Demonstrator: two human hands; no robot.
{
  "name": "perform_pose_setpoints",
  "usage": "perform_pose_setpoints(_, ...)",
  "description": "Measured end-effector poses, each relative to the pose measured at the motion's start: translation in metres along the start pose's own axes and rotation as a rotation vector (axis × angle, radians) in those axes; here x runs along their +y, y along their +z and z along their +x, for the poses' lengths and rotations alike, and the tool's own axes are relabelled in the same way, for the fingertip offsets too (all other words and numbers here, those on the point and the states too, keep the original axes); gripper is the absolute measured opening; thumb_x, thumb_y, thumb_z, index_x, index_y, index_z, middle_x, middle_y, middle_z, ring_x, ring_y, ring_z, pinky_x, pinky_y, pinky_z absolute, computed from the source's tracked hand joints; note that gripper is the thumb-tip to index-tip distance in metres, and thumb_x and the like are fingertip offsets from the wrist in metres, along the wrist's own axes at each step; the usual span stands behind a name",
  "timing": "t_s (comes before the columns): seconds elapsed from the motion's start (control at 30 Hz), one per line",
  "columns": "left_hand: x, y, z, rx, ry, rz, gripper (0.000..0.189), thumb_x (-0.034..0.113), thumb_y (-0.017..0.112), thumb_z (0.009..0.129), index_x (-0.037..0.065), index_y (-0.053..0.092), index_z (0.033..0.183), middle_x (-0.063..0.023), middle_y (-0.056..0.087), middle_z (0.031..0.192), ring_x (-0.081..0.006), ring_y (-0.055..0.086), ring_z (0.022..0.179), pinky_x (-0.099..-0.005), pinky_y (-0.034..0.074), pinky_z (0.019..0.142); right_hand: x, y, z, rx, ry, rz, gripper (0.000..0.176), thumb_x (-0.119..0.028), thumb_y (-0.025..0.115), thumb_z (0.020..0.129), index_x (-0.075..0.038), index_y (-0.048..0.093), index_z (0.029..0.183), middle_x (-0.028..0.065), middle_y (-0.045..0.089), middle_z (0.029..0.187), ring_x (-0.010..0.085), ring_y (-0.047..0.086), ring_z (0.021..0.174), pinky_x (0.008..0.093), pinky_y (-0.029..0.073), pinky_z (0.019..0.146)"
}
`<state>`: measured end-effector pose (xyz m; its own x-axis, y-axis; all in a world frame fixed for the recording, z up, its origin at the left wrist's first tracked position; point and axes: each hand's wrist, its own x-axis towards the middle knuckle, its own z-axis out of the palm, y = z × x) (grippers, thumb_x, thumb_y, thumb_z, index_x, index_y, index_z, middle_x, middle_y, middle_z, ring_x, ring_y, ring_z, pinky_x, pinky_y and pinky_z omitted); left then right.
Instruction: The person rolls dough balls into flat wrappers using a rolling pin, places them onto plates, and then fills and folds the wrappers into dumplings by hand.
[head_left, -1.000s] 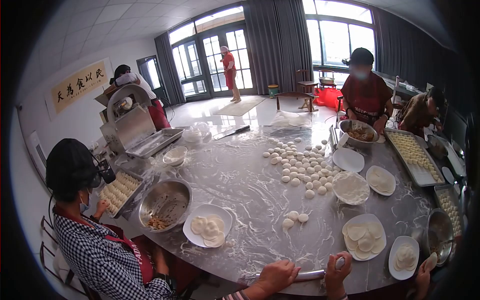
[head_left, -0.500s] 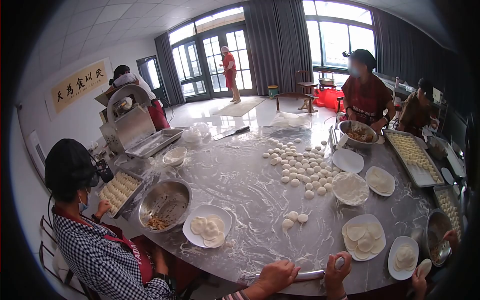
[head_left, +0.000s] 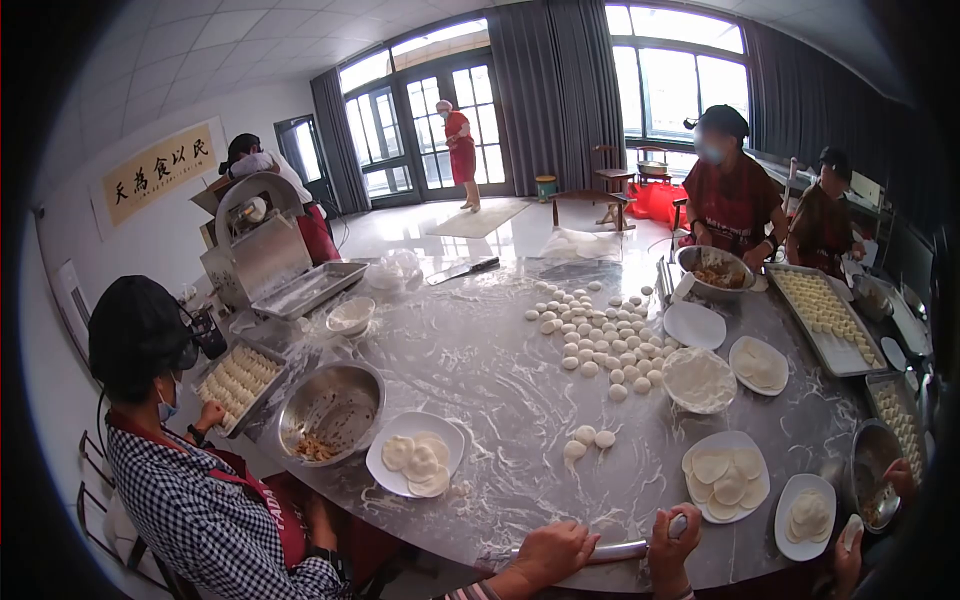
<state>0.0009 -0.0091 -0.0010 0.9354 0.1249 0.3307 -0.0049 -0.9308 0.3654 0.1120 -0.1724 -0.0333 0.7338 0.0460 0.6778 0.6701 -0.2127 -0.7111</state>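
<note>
At the near edge of the round floured table (head_left: 480, 360), my left hand (head_left: 548, 550) and my right hand (head_left: 672, 537) each grip one end of a metal rolling pin (head_left: 618, 550) lying across the table edge. Three small dough balls (head_left: 588, 440) sit just beyond the pin. Two plates of rolled wrappers stand close: a white one (head_left: 415, 455) to the left, another (head_left: 728, 474) to the right.
Several dough balls (head_left: 605, 335) cluster mid-table. A steel bowl with filling (head_left: 330, 410) stands at left beside a seated person in a checked shirt (head_left: 200, 510). Trays of dumplings (head_left: 825, 315) line the right. Other people sit at the far right, and a dough machine (head_left: 262, 250) stands at left.
My hands and the rolling pin have stayed put. The view has tilted slightly. The person at the far right edge moved a hand at the steel bowl there.
</note>
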Motion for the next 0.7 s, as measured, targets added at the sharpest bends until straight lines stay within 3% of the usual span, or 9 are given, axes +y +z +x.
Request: perform_pose_setpoints(0.7, 0.002, -0.003, 0.001, -0.01, -0.013, -0.008, 0.03, 0.031, 0.055, 0.089, 0.006, 0.057, 0.072, -0.0101, 0.058, 0.067, -0.027, 0.061, 0.062, -0.0366, 0.05, 0.053, -0.009, 0.0, 0.006, -0.003, -0.037, -0.008, 0.019, -0.005, 0.064, 0.079, -0.003, 0.047, 0.088, 0.0102, 0.048, 0.074, 0.0203, 0.048, 0.061, 0.0328, 0.04, 0.057)
